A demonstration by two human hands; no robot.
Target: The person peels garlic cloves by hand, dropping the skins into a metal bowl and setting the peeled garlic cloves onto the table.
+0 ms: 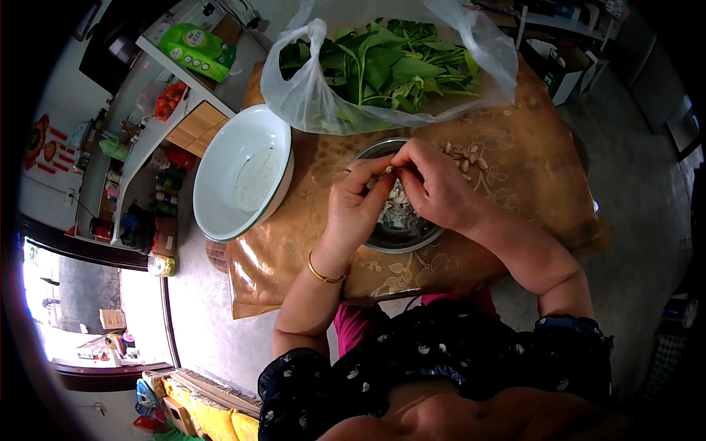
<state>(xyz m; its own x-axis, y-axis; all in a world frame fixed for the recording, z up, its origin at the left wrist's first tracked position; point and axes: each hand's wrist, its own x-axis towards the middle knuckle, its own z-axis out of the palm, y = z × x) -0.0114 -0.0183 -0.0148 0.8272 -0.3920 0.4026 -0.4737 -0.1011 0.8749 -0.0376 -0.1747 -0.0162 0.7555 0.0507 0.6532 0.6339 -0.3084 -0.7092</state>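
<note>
1. Left hand [353,200]: thumb and forefinger pinched together on a small pale piece [388,170]. Gold-coloured bangle [323,277] on that wrist.
2. Right hand [439,189]: thumb and forefinger drawn together on the same piece, tips meeting the left hand's.
3. Pale piece: held over the metal bowl [403,250], toward its far side. Mostly hidden by fingers; cannot tell its long axis or which way it points.
4. Metal bowl: round, upright on the surface [533,121], near the edge closest to the person. Pale, papery bits [398,200] inside; grey metal shows at the near wall. Both hands cover part of the rim.
5. Clove-like pieces [468,156]: loose heap on the surface, just right of the bowl, beyond the right hand. Elongated, axes lying at mixed angles.
6. White basin [213,185]: left of the bowl, dark rim line, small dark specks on its floor.
7. Clear plastic bag [296,95]: far side of the surface, mouth open, full of leafy green stems [397,65] pointing various ways.
</note>
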